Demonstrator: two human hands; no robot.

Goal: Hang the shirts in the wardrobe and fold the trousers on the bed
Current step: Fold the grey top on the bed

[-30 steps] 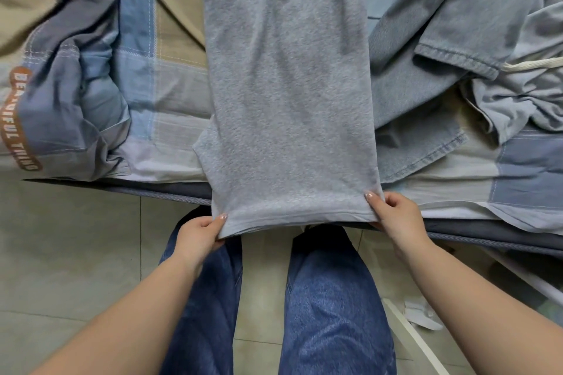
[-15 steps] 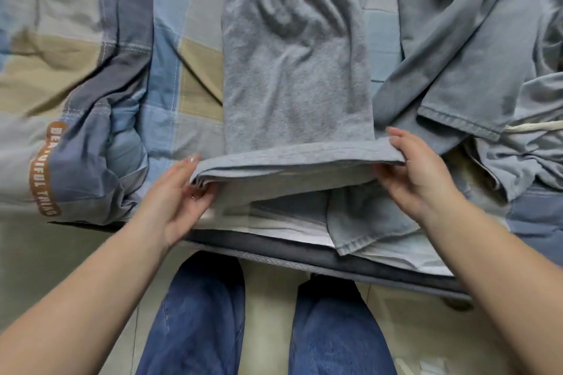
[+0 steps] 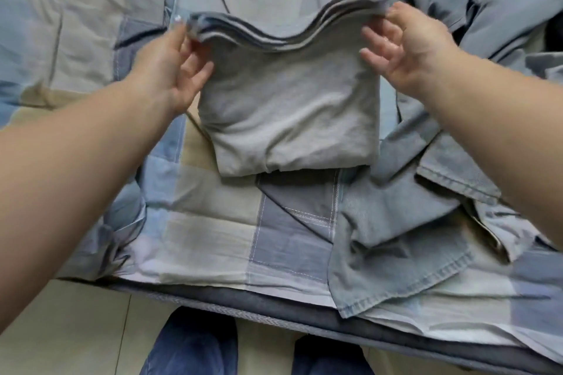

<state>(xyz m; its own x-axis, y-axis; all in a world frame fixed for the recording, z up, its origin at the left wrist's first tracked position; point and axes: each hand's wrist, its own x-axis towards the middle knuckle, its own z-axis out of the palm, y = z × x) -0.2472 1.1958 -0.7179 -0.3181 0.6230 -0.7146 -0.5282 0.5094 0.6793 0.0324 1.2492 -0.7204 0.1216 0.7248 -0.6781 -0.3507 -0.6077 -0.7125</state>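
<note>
From the head view: grey trousers [image 3: 289, 119], folded small on the bed [image 3: 213, 231], soft, light and floppy, their layered far edge sagging between the left hand [image 3: 170, 70] and right hand [image 3: 408, 52], each pinching a corner, best gripped there.

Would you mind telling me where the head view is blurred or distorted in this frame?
Head view: motion blur smears the left hand, especially its fingertips, and the raised edge of the grey trousers; the right hand is a little softer too; wide-angle bending curves the bed edge; lighting is soft and even, without glare.
</note>
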